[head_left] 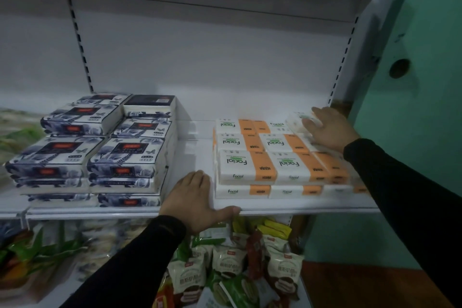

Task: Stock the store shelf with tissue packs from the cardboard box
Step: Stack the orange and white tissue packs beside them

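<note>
Head view: two hands, one shelf (300, 209).

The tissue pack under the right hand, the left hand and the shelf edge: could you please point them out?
tissue pack (296, 117), head view, its white top near the left end.
left hand (193, 199), head view, back of the hand.
shelf edge (312, 209), head view, bare front lip.

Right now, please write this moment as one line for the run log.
phase: placing | right hand: on tissue pack, back right of orange-white stack | left hand: flat on shelf edge | cardboard box: not visible
</note>
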Demonstrator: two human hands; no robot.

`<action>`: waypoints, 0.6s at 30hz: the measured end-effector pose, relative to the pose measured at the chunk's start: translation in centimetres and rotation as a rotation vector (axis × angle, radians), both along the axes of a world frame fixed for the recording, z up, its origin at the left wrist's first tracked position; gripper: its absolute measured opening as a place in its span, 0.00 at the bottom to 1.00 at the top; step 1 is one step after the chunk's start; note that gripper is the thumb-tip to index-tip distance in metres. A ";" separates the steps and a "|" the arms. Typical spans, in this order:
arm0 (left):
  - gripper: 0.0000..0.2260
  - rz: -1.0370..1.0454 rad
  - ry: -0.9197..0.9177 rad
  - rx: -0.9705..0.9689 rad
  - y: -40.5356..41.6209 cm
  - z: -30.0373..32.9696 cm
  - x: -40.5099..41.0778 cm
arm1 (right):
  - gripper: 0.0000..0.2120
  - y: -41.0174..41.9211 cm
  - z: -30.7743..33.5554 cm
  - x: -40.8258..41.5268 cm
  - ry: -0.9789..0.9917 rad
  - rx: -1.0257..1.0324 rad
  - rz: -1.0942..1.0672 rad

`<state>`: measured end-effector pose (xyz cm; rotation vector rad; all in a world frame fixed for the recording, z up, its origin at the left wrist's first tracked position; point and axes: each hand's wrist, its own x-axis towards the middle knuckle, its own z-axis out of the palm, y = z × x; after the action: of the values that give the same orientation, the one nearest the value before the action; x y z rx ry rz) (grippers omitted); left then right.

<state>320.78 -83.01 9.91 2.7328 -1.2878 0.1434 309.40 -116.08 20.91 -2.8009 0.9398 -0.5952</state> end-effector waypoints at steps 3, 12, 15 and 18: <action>0.57 0.004 0.035 0.013 0.1 0.6 -0.2 | 0.32 3.7 0.7 -3.3 -0.085 0.018 0.058; 0.30 -0.059 0.128 -0.069 5.8 2.2 -5.9 | 0.32 16.9 0.1 -14.5 -0.163 0.027 0.206; 0.28 -0.109 0.278 -0.153 9.8 1.8 -9.3 | 0.28 21.2 -1.7 -17.0 -0.184 0.039 0.260; 0.25 -0.143 0.346 -0.167 13.7 0.5 -12.7 | 0.28 25.2 -4.5 -18.7 -0.153 0.091 0.318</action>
<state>308.05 -69.32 10.44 2.3828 -1.2979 -0.2156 290.69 -90.90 16.41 -2.6958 0.4670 -0.6858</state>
